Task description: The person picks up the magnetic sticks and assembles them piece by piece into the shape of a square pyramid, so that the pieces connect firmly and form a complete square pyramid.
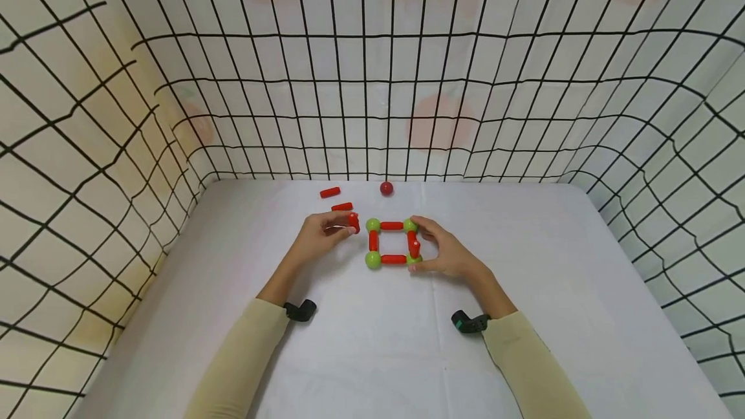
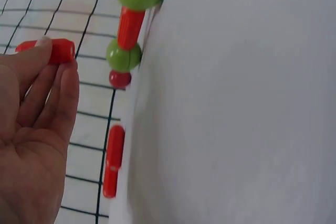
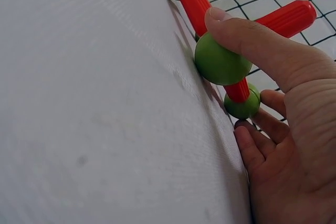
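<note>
Green balls joined by red rods form a flat square frame (image 1: 393, 259) on the white table. My right hand (image 1: 451, 254) spans its right side: the thumb presses the near right green ball (image 3: 223, 64), and the fingers touch the far right green ball (image 3: 243, 103). From the near right ball a further red rod (image 3: 293, 18) sticks up. To the left of the frame, my left hand (image 1: 317, 235) pinches a loose red rod (image 2: 63, 51) between thumb and fingers, held upright beside the far left green ball (image 1: 372, 225), apart from it.
Two loose red rods, one farther back (image 1: 330, 193) and one nearer (image 1: 342, 206), lie behind the left hand. A dark red ball (image 1: 387, 189) sits near the table's back edge. Black wire mesh (image 1: 363, 76) encloses the back and sides of the table (image 1: 372, 354).
</note>
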`<state>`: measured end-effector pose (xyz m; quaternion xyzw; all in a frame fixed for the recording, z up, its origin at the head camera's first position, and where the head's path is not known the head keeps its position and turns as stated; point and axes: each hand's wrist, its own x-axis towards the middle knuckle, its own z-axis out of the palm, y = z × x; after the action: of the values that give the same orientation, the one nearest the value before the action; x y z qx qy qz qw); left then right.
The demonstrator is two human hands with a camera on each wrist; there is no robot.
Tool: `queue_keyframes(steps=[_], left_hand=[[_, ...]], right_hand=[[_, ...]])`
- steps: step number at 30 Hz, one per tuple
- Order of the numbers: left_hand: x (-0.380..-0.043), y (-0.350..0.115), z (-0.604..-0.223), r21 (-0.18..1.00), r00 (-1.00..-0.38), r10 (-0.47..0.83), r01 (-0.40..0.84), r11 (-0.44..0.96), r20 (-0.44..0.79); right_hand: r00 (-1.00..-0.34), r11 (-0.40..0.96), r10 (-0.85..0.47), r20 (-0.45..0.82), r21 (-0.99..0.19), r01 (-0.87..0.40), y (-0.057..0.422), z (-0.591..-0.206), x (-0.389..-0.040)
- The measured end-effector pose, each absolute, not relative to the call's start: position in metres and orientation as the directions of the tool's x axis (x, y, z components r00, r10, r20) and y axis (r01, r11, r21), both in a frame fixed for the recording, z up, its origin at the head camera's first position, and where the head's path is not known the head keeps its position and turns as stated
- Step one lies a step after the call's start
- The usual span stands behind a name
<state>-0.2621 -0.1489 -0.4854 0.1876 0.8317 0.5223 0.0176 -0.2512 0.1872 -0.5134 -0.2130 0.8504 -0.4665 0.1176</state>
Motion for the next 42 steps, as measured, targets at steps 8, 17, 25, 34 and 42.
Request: queue_keyframes(steps=[8, 17, 25, 34, 42], left_hand=[[-0.252, -0.129, -0.486, 0.866, -0.873, 0.47, 0.333, 0.372, 0.133], [-0.248, -0.122, -0.488, 0.853, -0.846, 0.531, 0.319, 0.413, 0.059], [-0.249, -0.124, -0.49, 0.861, -0.812, 0.57, 0.374, 0.344, 0.125], [-0.255, -0.129, -0.496, 0.775, -0.845, 0.504, 0.437, 0.457, 0.18], [-0.254, -0.126, -0.499, 0.741, -0.852, 0.51, 0.416, 0.527, 0.116]], right_hand=[[-0.881, 0.467, -0.473, 0.006, -0.846, -0.256, 0.188, -0.515, -0.253], [-0.877, 0.439, -0.479, 0.031, -0.857, -0.27, 0.187, -0.513, -0.253], [-0.901, 0.432, -0.433, 0.022, -0.873, -0.229, 0.188, -0.513, -0.254], [-0.902, 0.439, -0.433, 0.0, -0.873, -0.211, 0.191, -0.513, -0.259], [-0.927, 0.416, -0.374, 0.012, -0.892, -0.179, 0.194, -0.514, -0.258]])
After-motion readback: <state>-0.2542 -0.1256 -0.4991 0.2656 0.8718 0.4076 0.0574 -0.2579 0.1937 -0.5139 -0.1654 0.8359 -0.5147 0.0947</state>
